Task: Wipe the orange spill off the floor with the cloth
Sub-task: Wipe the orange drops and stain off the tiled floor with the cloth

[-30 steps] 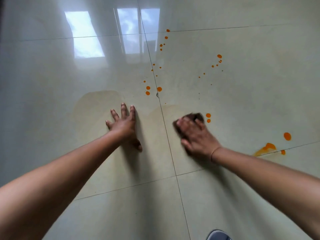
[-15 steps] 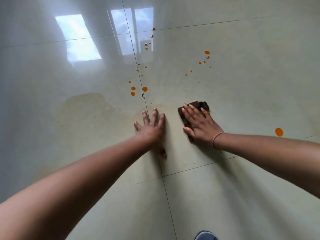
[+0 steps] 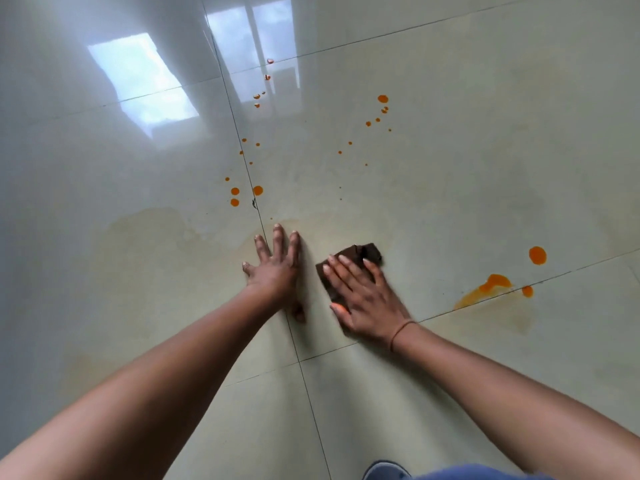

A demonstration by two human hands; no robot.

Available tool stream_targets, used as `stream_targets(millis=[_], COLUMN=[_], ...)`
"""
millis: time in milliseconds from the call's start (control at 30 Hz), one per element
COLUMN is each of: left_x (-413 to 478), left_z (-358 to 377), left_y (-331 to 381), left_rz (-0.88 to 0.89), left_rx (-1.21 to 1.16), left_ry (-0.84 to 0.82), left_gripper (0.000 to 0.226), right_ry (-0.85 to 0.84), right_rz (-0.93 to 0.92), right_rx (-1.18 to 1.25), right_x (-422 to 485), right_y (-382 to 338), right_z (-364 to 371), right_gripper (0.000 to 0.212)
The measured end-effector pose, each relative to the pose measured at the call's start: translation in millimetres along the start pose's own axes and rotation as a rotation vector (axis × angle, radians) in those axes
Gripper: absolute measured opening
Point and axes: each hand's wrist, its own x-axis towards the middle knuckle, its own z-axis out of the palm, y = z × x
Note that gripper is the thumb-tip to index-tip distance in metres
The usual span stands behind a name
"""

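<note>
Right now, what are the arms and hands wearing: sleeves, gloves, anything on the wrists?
Both arms are bare to the frame edge: no sleeves, no gloves. The right hand has a thin cord band round its wrist; the left hand wears nothing, and no rings show.

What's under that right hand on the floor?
A dark brown cloth, pressed flat by the right hand; its far corner pokes out past the fingers. The floor beneath the cloth is covered, so whatever lies there cannot be seen.

Bright daylight; window glare (image 3: 145, 81) on the glossy floor (image 3: 485, 150), soft shadows, wide-angle bending at edges.
</note>
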Motion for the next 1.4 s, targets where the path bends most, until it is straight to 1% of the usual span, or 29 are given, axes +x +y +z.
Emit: stream_targets(millis=[33, 67, 133, 167, 200, 233, 333, 367, 400, 433, 500, 533, 567, 600, 667, 700, 733, 833, 867, 900, 1000, 1033, 1067, 1167, 1200, 1233, 1267, 1333, 1400], left_x=[0.3, -0.5, -0.2, -0.2, 0.9, 3.4, 8.8, 10.4, 15.1, 19.7, 30.5, 36.3, 41.8, 45.7, 49.1, 49.0, 48.9, 49.6, 50.2, 50.9, 50.6, 49.5, 47.8, 45.4, 46.1, 46.7, 47.4, 48.3, 45.1], left_z=[-1.9, -0.8, 0.1, 0.8, 1.8, 2.4, -0.1, -2.6, -5.6, -8.6, -16.4, -20.3, -22.7, -24.0, -24.0, -23.4, -22.8, -23.4, -23.8, -24.0, -25.2, -26.8, -28.3, -31.0, -31.7, -32.3, -32.7, -32.6, -29.8], left_y=[3.8, 7.4, 11.0, 8.7, 8.0, 7.6, 10.0, 15.8, 25.3, 37.5, 64.7, 75.4, 83.5, 87.4, 88.5, 86.8, 86.4, 88.7, 89.8, 90.7, 89.5, 90.5, 93.9, 111.9, 118.2, 123.4, 130.0, 147.2, 166.5], left_rz=[-0.004, -0.010, -0.010, -0.011, 0.004, 0.030, 0.167, 0.219, 0.266, 0.300, 0.343, 0.345, 0.342, 0.330, 0.317, 0.316, 0.318, 0.315, 0.308, 0.306, 0.307, 0.301, 0.291, 0.226, 0.204, 0.195, 0.213, 0.336, 0.449], left_rx=[0.004, -0.003, 0.008, 0.029, 0.055, 0.089, 0.174, 0.178, 0.158, 0.122, 0.065, 0.053, 0.055, 0.070, 0.109, 0.114, 0.115, 0.132, 0.135, 0.138, 0.145, 0.157, 0.176, 0.226, 0.229, 0.226, 0.227, 0.259, 0.279], left_ry=[0.007, 0.016, 0.061, 0.081, 0.095, 0.109, 0.142, 0.154, 0.168, 0.179, 0.181, 0.169, 0.143, 0.122, 0.107, 0.107, 0.107, 0.097, 0.089, 0.085, 0.076, 0.070, 0.058, 0.008, 0.004, 0.011, 0.031, 0.080, 0.056], left_gripper=[0.148, 0.138, 0.120, 0.118, 0.121, 0.126, 0.144, 0.147, 0.150, 0.151, 0.152, 0.151, 0.151, 0.152, 0.153, 0.154, 0.154, 0.157, 0.158, 0.157, 0.155, 0.156, 0.156, 0.155, 0.153, 0.151, 0.149, 0.151, 0.153], right_ry=[0.021, 0.028, 0.054, 0.034, 0.036, 0.054, -0.009, -0.007, 0.004, 0.028, 0.115, 0.135, 0.141, 0.137, 0.061, 0.038, 0.034, 0.121, 0.137, 0.130, 0.024, 0.013, 0.031, 0.094, 0.113, 0.123, 0.124, 0.084, 0.053], right_rz=[-0.019, 0.050, 0.317, 0.413, 0.447, 0.405, 0.000, -0.063, -0.021, 0.133, 0.528, 0.613, 0.596, 0.486, 0.205, 0.156, 0.201, 0.660, 0.709, 0.660, 0.302, 0.270, 0.305, 0.702, 0.787, 0.798, 0.750, 0.584, 0.507], right_rx=[-0.021, -0.009, 0.055, 0.081, 0.077, 0.071, -0.026, -0.053, -0.056, -0.022, 0.067, 0.090, 0.085, 0.058, -0.029, -0.050, -0.047, 0.048, 0.078, 0.082, 0.015, 0.010, 0.009, 0.065, 0.083, 0.091, 0.090, 0.087, 0.091], right_x=[-2.8, -1.0, 17.2, 28.3, 33.3, 32.6, 2.2, -4.2, -3.9, 1.1, 18.6, 25.0, 23.7, 14.6, -19.4, -31.7, -36.1, -6.4, 4.7, 6.9, -42.6, -61.5, -71.9, -50.2, -35.6, -26.6, -27.5, -60.5, -109.0], right_y=[15.3, 27.2, 46.8, 44.6, 37.4, 26.8, 20.9, 33.9, 47.3, 57.4, 66.8, 61.7, 52.6, 46.4, 54.1, 68.8, 81.2, 88.2, 77.0, 61.7, 33.5, 41.0, 53.3, 89.6, 93.7, 88.5, 77.8, 51.6, 42.5], right_z=[-3.2, -5.4, -12.7, -13.4, -10.2, -6.1, -0.9, -1.5, -4.0, -8.7, -12.3, -11.4, -8.9, -4.2, -0.2, -2.0, -5.4, -16.6, -16.2, -12.3, 3.5, 3.8, 2.7, -14.1, -16.9, -16.8, -13.7, -2.5, 2.0], right_gripper=[0.063, 0.062, 0.063, 0.065, 0.067, 0.069, 0.066, 0.064, 0.063, 0.063, 0.062, 0.063, 0.063, 0.063, 0.064, 0.064, 0.065, 0.065, 0.065, 0.065, 0.066, 0.067, 0.067, 0.065, 0.066, 0.066, 0.065, 0.062, 0.062])
